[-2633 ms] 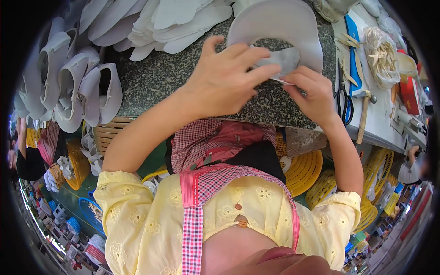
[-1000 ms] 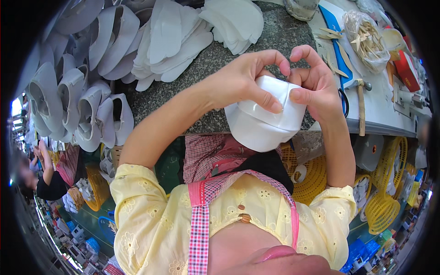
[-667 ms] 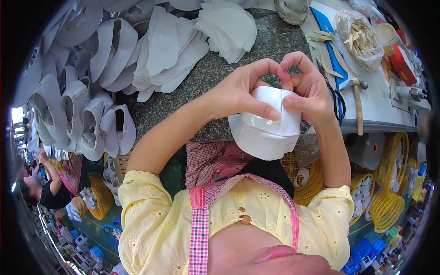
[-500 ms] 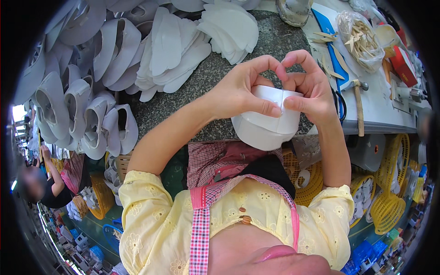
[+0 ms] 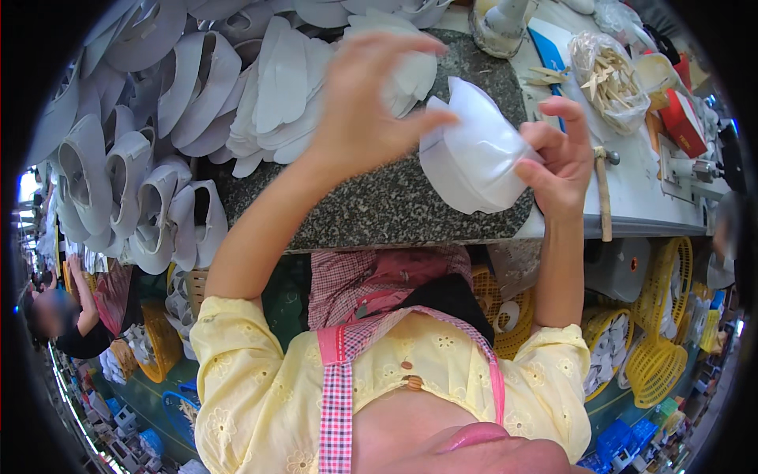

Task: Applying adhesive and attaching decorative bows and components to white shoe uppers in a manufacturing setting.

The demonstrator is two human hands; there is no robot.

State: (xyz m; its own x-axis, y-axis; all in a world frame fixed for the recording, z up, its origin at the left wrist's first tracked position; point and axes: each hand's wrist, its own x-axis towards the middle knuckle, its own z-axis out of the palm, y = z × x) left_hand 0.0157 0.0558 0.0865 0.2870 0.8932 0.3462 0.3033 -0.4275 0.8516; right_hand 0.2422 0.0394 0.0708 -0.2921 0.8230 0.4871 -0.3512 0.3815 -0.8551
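Note:
A white shoe upper [image 5: 478, 154] hangs tilted over the speckled stone slab [image 5: 355, 209]. At its right edge, my right hand [image 5: 562, 158] pinches it between thumb and fingers. My left hand [image 5: 363, 107], blurred by motion, is open at the upper's left, its fingers spread toward the far side. Its thumb tip overlaps the upper's left edge; I cannot tell whether it touches. Behind that hand lie stacked white sole-shaped sheets [image 5: 280, 87], partly hidden by it.
White shoe uppers [image 5: 197, 87] crowd the left side. At the far right are a crusted pot [image 5: 493, 35], a bag of wooden sticks [image 5: 612, 83], a hammer [image 5: 605, 197] and a red box [image 5: 683, 122]. Yellow baskets [image 5: 659, 367] stand below right. Another person [image 5: 79, 316] is at far left.
My left hand has let go of the upper and moved up and left, its fingers spreading. The upper has turned and risen slightly, held now by my right hand.

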